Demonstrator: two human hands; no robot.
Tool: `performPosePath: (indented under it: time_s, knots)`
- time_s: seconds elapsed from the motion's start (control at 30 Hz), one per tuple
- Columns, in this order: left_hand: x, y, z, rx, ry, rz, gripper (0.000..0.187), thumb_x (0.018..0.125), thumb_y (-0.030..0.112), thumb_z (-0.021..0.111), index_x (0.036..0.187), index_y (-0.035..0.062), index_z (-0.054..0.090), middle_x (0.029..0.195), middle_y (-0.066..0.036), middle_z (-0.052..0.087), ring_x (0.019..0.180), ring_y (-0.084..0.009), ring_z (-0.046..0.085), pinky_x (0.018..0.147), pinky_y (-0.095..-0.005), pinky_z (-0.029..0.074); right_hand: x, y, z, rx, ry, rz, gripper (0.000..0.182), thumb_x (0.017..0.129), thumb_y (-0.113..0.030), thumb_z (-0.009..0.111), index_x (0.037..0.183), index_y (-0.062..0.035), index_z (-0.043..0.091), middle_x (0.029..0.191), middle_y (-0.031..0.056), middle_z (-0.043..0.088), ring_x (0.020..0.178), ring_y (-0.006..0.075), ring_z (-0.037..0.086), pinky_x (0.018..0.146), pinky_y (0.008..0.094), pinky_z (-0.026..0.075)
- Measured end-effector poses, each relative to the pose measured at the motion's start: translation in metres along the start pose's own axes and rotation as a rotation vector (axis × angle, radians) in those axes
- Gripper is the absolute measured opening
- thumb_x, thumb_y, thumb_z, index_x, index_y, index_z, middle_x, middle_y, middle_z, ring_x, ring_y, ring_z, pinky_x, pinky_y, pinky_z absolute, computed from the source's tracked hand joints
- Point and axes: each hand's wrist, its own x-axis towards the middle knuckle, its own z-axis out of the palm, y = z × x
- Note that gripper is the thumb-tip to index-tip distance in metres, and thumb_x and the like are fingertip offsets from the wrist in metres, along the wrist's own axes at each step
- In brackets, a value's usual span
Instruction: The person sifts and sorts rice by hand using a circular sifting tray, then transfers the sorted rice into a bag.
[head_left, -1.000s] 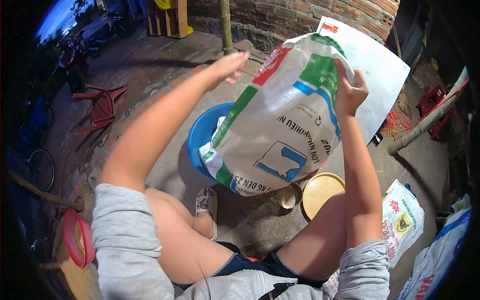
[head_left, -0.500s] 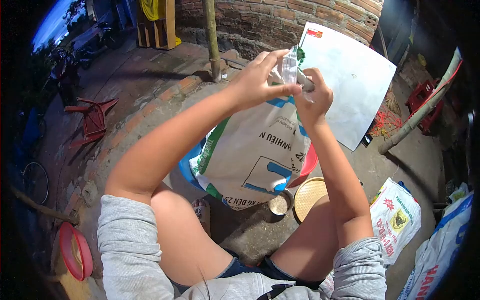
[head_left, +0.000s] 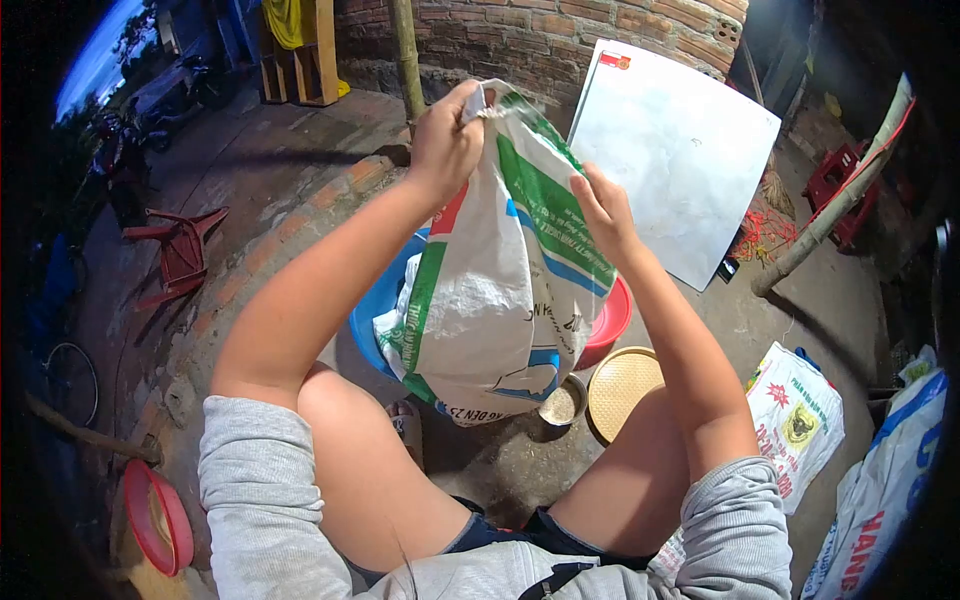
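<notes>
I hold up a white woven sack [head_left: 500, 290] with green, blue and red print, hanging over a blue basin [head_left: 375, 315]. My left hand [head_left: 447, 140] is shut on the bunched top of the sack, raised high. My right hand [head_left: 600, 210] presses against the sack's right side lower down, fingers on the fabric. The sack's bottom hangs just above a small metal bowl [head_left: 560, 403] of grain.
A red basin [head_left: 610, 315] sits behind the sack, a round woven tray [head_left: 622, 388] beside the bowl. A white board [head_left: 675, 150] leans at the brick wall. Printed sacks [head_left: 800, 420] lie at right. A red basin [head_left: 155, 515] and a tipped red stool [head_left: 175, 250] are at left.
My left hand took over the bunched sack top and lifted it. My right hand let go of the top and slid down the sack's right side. The sack has turned.
</notes>
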Motion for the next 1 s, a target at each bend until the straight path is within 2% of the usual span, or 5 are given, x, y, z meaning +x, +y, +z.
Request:
performPosePath:
  time_s: [0.2, 0.43, 0.6, 0.77, 1.0]
  knots:
    - [-0.010, 0.000, 0.009, 0.001, -0.017, 0.122, 0.017, 0.082, -0.001, 0.042, 0.090, 0.0053, 0.056, 0.071, -0.004, 0.051, 0.067, -0.0106, 0.047, 0.063, -0.0240, 0.040, -0.022, 0.095, -0.007, 0.070, -0.407, 0.375, 0.051, 0.093, -0.044, 0.038, 0.087, 0.0033, 0.055, 0.065, 0.0072, 0.050, 0.071, 0.0154, 0.046, 0.067, 0.0315, 0.041]
    - [-0.013, 0.032, 0.003, -0.101, -0.064, 0.059, 0.011, 0.088, 0.014, 0.048, 0.092, 0.0070, 0.057, 0.073, 0.002, 0.050, 0.070, -0.0067, 0.044, 0.064, -0.0212, 0.038, -0.068, 0.180, -0.023, -0.470, -0.931, 0.279, 0.042, 0.082, -0.009, 0.052, 0.123, -0.0071, 0.045, 0.110, 0.0271, 0.054, 0.105, 0.0368, 0.053, 0.087, 0.0408, 0.043]
    - [-0.017, 0.038, -0.012, -0.151, -0.141, 0.211, 0.014, 0.088, 0.001, 0.044, 0.094, 0.0054, 0.056, 0.075, 0.004, 0.048, 0.073, -0.0047, 0.041, 0.067, -0.0183, 0.036, -0.077, 0.201, 0.002, -0.470, -0.680, 0.456, 0.052, 0.082, -0.017, 0.054, 0.130, -0.0092, 0.035, 0.115, 0.0257, 0.053, 0.106, 0.0370, 0.053, 0.087, 0.0396, 0.043]
    - [-0.017, 0.042, -0.033, -0.191, -0.092, 0.183, 0.023, 0.080, -0.006, 0.041, 0.095, 0.0040, 0.055, 0.079, 0.003, 0.048, 0.075, -0.0054, 0.042, 0.070, -0.0180, 0.035, -0.074, 0.183, 0.051, 0.326, -0.315, 1.254, 0.071, 0.087, -0.061, 0.029, 0.140, -0.0139, 0.018, 0.138, 0.0194, 0.033, 0.123, 0.0402, 0.035, 0.095, 0.0508, 0.035]
    - [-0.008, 0.028, -0.067, -0.380, 0.146, 0.106, 0.010, 0.091, 0.008, 0.046, 0.095, 0.0063, 0.056, 0.076, 0.007, 0.046, 0.072, -0.0030, 0.040, 0.066, -0.0182, 0.036, -0.062, 0.151, 0.094, 0.926, -0.149, 1.111, 0.076, 0.085, -0.067, 0.024, 0.135, -0.0114, 0.033, 0.132, 0.0154, 0.041, 0.116, 0.0312, 0.043, 0.095, 0.0504, 0.032]
